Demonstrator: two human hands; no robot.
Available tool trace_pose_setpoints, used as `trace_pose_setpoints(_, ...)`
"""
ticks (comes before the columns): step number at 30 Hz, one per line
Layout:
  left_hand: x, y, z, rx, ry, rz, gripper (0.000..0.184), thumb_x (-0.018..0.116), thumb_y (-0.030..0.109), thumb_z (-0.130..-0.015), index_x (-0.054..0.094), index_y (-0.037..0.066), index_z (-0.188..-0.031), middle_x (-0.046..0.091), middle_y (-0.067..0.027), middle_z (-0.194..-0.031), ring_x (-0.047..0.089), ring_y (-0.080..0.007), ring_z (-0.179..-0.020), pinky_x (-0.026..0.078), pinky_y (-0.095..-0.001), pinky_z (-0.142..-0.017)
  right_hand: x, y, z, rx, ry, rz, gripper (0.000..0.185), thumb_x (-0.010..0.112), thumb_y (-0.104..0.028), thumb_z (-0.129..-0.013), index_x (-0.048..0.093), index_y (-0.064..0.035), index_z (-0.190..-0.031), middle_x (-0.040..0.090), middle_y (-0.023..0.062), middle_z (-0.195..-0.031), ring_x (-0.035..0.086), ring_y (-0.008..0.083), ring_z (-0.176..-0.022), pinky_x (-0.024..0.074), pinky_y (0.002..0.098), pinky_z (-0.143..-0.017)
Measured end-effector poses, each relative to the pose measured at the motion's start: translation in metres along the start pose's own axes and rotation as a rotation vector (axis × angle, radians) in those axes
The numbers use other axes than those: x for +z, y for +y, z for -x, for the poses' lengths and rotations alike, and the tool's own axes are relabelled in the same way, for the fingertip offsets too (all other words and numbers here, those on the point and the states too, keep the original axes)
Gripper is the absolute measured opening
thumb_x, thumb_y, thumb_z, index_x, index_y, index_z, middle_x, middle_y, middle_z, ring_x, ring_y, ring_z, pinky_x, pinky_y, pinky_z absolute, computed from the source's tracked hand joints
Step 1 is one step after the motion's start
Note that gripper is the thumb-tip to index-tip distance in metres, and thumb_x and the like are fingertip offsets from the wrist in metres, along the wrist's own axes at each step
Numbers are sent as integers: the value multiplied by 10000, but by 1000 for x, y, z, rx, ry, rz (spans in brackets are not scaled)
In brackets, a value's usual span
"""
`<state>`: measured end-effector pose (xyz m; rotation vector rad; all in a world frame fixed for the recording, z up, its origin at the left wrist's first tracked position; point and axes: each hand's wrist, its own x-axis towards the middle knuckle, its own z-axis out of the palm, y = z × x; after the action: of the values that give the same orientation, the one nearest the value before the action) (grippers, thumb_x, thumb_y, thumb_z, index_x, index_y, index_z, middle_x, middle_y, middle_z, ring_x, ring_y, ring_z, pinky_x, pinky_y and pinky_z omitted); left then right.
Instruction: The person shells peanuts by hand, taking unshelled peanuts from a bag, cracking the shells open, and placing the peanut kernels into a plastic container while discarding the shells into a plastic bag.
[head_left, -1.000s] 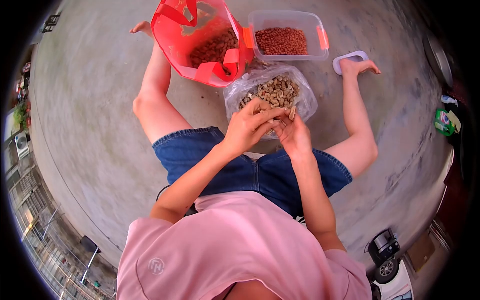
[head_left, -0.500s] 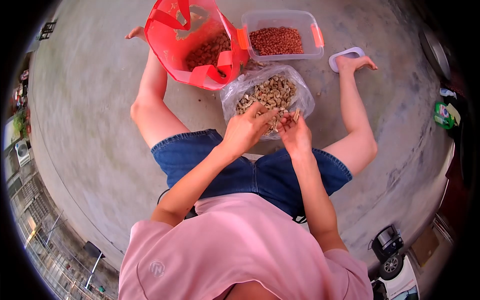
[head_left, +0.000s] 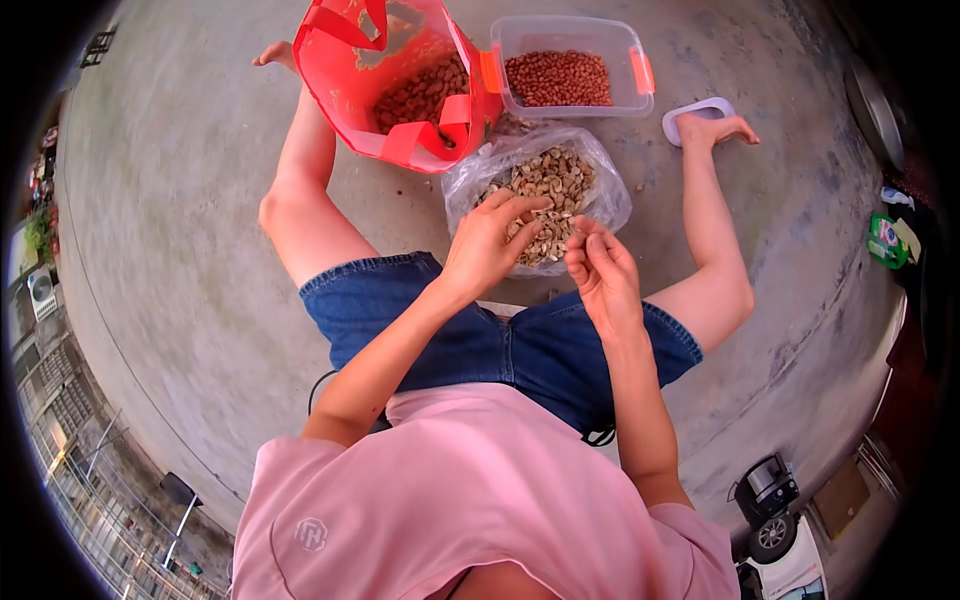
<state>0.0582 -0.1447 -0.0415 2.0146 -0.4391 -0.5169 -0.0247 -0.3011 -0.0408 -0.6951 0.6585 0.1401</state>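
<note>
A clear plastic bag (head_left: 612, 200) lies between my legs, its mouth spread around a heap of broken peanut shells (head_left: 560, 182). Above the heap's near left side is my left hand (head_left: 487, 245), fingers stretched to the right and thumb apart, with nothing visible in it. My right hand (head_left: 605, 272) is raised at the bag's near right edge, palm turned up. Its thumb and fingers curl together in a pinch; whatever sits between them is too small to make out.
Beyond the bag stands a red tote bag (head_left: 340, 110) with unshelled peanuts (head_left: 425, 92) inside. Beside it is a clear plastic box (head_left: 640, 105) with orange clips, holding reddish shelled peanuts (head_left: 558, 78). A pale slipper (head_left: 672, 125) is under my right foot.
The piece of shell seen at my right fingertips has gone from view. My right hand has lifted slightly and its fingers have curled in. My left hand has drawn back a little to the left.
</note>
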Motion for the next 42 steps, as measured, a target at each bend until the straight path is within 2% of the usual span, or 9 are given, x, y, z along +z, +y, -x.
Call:
trace_pose_setpoints(4, 3, 2, 1, -22, 4, 260, 220, 572, 65, -817, 631, 41, -1028, 561, -62, -822, 511, -123, -686, 416, -256, -605, -3, -5, 4, 49, -442, -271, 280, 428, -277, -948, 530, -17, -967, 447, -10, -581, 397, 90, -463, 368, 199, -475)
trace_pose_setpoints(7, -6, 22, 6, -23, -17, 305, 205, 573, 42, -817, 635, 24, -1011, 556, -46, -809, 484, -93, -687, 381, -230, -584, 0, -4, 3, 72, -407, -381, 303, 423, -308, -947, 528, -24, -968, 402, -16, -612, 340, 78, -493, 321, 206, -478)
trace_pose_setpoints(10, -7, 30, 7, 137, 83, 380, 175, 622, 69, -794, 647, 51, -966, 522, -19, -742, 360, -70, -511, 294, -218, -468, 19, -7, 10, 82, -176, -375, 291, 432, -302, -944, 530, -29, -977, 458, 3, -710, 418, 91, -590, 386, 221, -553)
trace_pose_setpoints(13, -9, 37, 7, 201, 99, 400, 137, 637, 58, -767, 644, 44, -903, 524, -10, -744, 347, -60, -496, 286, -212, -462, 33, -12, 20, -58, -142, -104, 235, 478, -250, -928, 528, -28, -988, 508, 23, -834, 480, 107, -718, 431, 241, -653)
trace_pose_setpoints(16, -16, 44, 11, 133, 31, 416, 123, 633, -17, -745, 629, 1, -867, 570, -54, -810, 511, -102, -721, 383, -220, -607, 40, -14, 28, -274, -113, 161, 174, 538, -167, -896, 524, -18, -985, 549, 43, -879, 525, 123, -770, 459, 255, -703)
trace_pose_setpoints(25, -23, 57, 12, 169, 9, 370, 121, 628, -32, -720, 628, 8, -833, 592, -65, -799, 541, -124, -699, 399, -230, -574, 45, -19, 31, -508, -114, 448, 161, 588, -120, -864, 522, -3, -952, 599, 83, -837, 562, 124, -709, 480, 249, -661)
trace_pose_setpoints(28, -21, 58, 12, 272, 71, 333, 151, 622, -39, -701, 632, 15, -842, 590, -60, -773, 533, -123, -669, 388, -228, -544, 43, -20, 31, -446, -137, 368, 151, 585, -124, -866, 527, -4, -936, 604, 93, -809, 563, 122, -679, 487, 252, -634)
trace_pose_setpoints(34, -20, 63, 12, 298, 143, 258, 166, 615, -52, -690, 631, 19, -840, 587, -54, -763, 519, -118, -649, 370, -226, -518, 43, -21, 30, -300, -162, 180, 144, 567, -146, -878, 529, -12, -913, 596, 90, -778, 539, 112, -622, 480, 250, -591)
trace_pose_setpoints(42, -24, 57, 13, 370, 90, 275, 190, 635, -60, -655, 615, 17, -827, 602, -68, -793, 559, -173, -702, 428, -266, -597, 53, -25, 35, -273, -154, 190, 168, 599, -162, -861, 530, -12, -892, 580, 75, -755, 527, 99, -616, 468, 235, -569)
